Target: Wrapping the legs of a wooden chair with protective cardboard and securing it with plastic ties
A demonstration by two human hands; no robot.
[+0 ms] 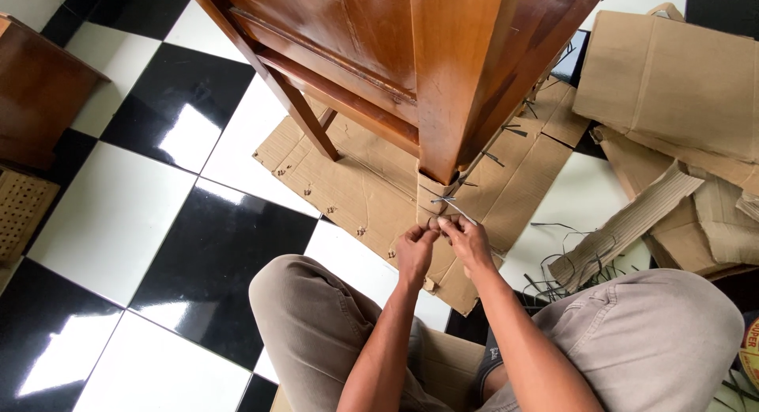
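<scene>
A polished brown wooden furniture leg (452,88) stands on a flat sheet of cardboard (371,183). A cardboard wrap (431,192) covers the foot of the leg, with a thin dark strap (447,200) around it. My left hand (415,252) and my right hand (468,242) meet just below the wrap, fingertips pinched together on the strap ends. Both forearms reach forward between my knees in beige trousers.
A black and white tiled floor (158,214) lies all around. Loose cardboard pieces (672,88) and corrugated strips (624,230) pile up at the right, with dark strap offcuts (553,274) scattered near them. Another brown wooden piece (35,92) sits at the far left.
</scene>
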